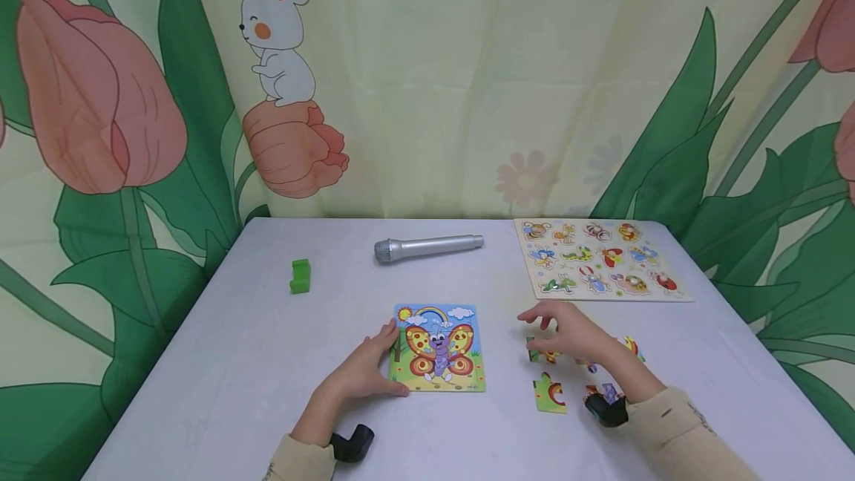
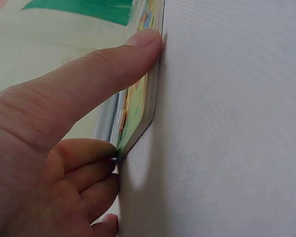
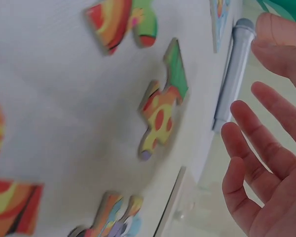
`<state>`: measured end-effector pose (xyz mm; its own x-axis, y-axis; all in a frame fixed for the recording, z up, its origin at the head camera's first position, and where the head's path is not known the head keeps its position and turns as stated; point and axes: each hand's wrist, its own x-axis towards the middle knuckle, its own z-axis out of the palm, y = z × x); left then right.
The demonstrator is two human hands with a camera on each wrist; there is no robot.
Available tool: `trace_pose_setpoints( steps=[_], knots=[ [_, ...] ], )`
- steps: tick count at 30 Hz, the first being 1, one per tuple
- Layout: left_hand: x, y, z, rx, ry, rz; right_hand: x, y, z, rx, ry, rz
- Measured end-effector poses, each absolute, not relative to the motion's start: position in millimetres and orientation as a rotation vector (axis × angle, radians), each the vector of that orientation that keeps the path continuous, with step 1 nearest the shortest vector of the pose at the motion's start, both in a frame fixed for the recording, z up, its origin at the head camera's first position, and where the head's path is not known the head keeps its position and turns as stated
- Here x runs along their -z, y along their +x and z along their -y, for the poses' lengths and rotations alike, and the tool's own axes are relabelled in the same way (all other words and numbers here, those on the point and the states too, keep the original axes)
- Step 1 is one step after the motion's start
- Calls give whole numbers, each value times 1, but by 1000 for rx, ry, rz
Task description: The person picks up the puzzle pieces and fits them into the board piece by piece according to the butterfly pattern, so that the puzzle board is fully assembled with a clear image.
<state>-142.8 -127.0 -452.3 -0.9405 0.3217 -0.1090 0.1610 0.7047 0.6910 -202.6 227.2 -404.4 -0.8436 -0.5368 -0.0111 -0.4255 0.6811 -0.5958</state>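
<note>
A square butterfly picture puzzle board [image 1: 438, 348] lies flat on the white table. My left hand [image 1: 361, 364] rests against its left side, the thumb [image 2: 113, 64] on the near edge and the fingertips along the left edge. My right hand [image 1: 568, 329] hovers over several loose puzzle pieces with nothing in its fingers, which are spread and slightly bent. Below it, one piece with green and spotted yellow parts [image 3: 163, 111] is partly hidden in the head view. A green-and-red piece [image 1: 551, 395] lies nearer the front. Other pieces [image 3: 113, 217] sit partly beneath the right forearm.
A silver toy microphone [image 1: 430, 247] lies behind the butterfly board. At the back right is a larger insect picture board [image 1: 601, 260]. A small green block [image 1: 300, 276] stands at the left. A printed curtain [image 1: 441, 95] hangs behind the table [image 1: 220, 362].
</note>
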Motion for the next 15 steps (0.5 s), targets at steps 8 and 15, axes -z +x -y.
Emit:
trace_pose_setpoints(
  steps=[8,15],
  knots=[
    [452,-143,127,-1061,393,-2690,411,-194,-248,915,-692,-2717],
    [452,-143,127,-1062,400,-2692,417,-194,-256,885,-633,-2734]
  ],
)
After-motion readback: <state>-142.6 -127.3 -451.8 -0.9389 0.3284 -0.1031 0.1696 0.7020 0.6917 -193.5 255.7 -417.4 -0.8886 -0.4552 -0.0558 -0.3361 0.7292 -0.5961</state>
